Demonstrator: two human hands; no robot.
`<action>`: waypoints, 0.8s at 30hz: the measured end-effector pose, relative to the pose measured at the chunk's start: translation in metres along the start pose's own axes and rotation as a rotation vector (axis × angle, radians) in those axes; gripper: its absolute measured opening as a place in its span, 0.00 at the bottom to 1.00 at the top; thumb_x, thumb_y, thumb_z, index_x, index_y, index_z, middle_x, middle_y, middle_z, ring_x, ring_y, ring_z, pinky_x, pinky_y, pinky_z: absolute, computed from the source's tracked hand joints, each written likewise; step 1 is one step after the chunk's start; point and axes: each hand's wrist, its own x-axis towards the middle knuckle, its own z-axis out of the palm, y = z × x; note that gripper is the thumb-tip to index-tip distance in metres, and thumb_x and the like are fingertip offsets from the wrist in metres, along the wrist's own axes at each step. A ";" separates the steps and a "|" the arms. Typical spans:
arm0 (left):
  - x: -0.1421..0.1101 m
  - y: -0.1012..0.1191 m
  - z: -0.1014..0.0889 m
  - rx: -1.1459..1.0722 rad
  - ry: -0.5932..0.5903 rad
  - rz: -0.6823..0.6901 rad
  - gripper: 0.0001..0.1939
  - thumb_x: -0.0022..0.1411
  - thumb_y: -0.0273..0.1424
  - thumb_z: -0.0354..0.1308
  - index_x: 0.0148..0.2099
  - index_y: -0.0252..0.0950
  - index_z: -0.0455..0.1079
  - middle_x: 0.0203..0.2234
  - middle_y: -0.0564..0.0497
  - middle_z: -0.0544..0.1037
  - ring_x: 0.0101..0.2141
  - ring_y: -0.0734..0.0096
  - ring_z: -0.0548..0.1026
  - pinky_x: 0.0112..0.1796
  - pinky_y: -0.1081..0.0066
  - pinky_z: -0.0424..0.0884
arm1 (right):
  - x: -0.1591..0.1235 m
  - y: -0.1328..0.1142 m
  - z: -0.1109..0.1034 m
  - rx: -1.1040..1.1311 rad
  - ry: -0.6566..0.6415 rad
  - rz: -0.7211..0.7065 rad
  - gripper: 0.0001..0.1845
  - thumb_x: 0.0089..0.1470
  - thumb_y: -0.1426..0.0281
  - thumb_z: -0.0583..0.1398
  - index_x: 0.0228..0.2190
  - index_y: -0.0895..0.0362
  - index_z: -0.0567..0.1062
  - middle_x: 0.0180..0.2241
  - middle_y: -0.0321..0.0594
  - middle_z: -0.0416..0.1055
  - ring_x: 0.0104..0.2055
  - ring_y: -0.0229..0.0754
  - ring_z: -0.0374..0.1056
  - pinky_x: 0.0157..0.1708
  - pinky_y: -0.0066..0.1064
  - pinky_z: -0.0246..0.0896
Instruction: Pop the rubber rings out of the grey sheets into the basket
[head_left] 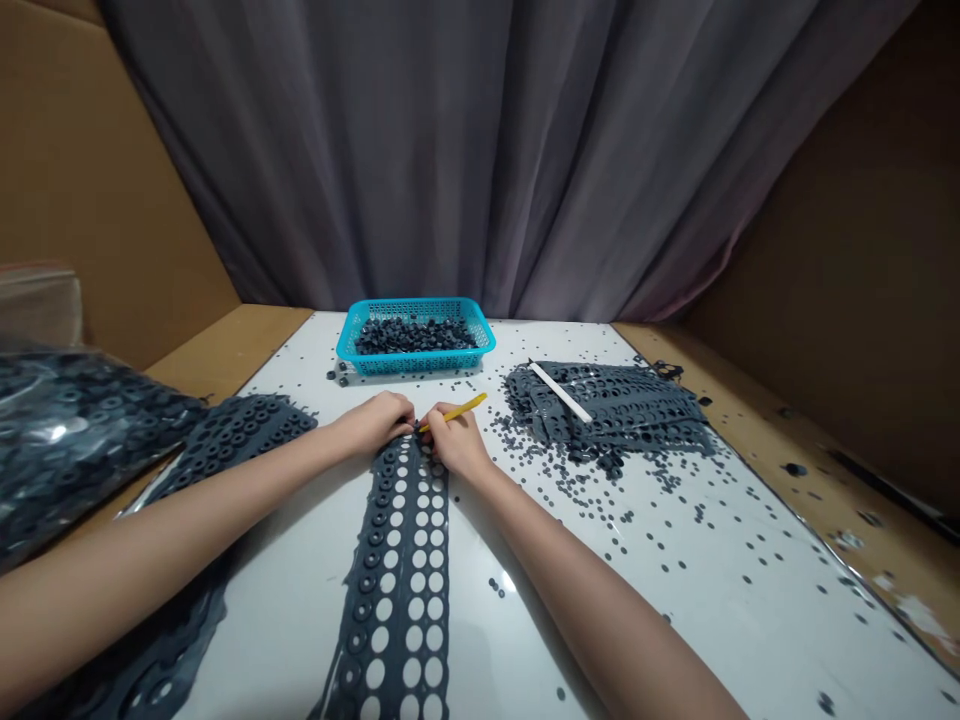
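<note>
Punched rubber strip [394, 570], left grip [373, 423] on it unclear, right grip [456, 442] clenching yellow pencil [457, 410], teal basket [352, 340] holding dark discs [415, 336]

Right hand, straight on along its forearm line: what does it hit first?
The left hand is likely first: its fingertips sit just ahead of the right hand, at the top of the perforated dark strip. Depth is unclear. Beyond it, the line heads towards the blue plastic basket.

Two hands [373, 423] [457, 442], one yellow pencil [454, 411], one turquoise plastic basket [414, 364].
</note>
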 end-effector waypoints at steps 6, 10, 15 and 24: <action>-0.003 0.000 -0.011 -0.265 0.104 -0.164 0.10 0.55 0.36 0.53 0.30 0.35 0.72 0.27 0.50 0.77 0.30 0.65 0.72 0.32 0.70 0.63 | 0.000 0.000 0.000 0.015 0.011 0.006 0.14 0.49 0.69 0.49 0.21 0.57 0.72 0.17 0.34 0.66 0.21 0.36 0.58 0.22 0.25 0.52; 0.000 -0.010 -0.031 -0.352 0.264 -0.298 0.14 0.51 0.42 0.57 0.30 0.35 0.72 0.24 0.51 0.75 0.26 0.69 0.69 0.28 0.72 0.62 | 0.000 0.002 0.000 0.033 0.001 0.012 0.14 0.49 0.69 0.50 0.22 0.57 0.73 0.16 0.34 0.66 0.21 0.36 0.59 0.22 0.25 0.52; 0.005 -0.015 -0.048 -0.736 0.221 -0.353 0.20 0.49 0.44 0.60 0.39 0.34 0.73 0.23 0.54 0.71 0.23 0.76 0.64 0.26 0.74 0.60 | 0.001 0.006 0.002 0.076 -0.008 0.028 0.14 0.49 0.67 0.50 0.22 0.57 0.73 0.17 0.33 0.67 0.21 0.36 0.61 0.22 0.25 0.53; 0.081 -0.045 -0.089 -0.760 0.588 -0.494 0.19 0.49 0.44 0.58 0.39 0.37 0.73 0.39 0.45 0.76 0.43 0.58 0.70 0.44 0.61 0.62 | 0.000 0.008 0.002 0.096 -0.014 0.015 0.13 0.49 0.68 0.50 0.22 0.56 0.72 0.17 0.33 0.67 0.22 0.37 0.62 0.24 0.25 0.55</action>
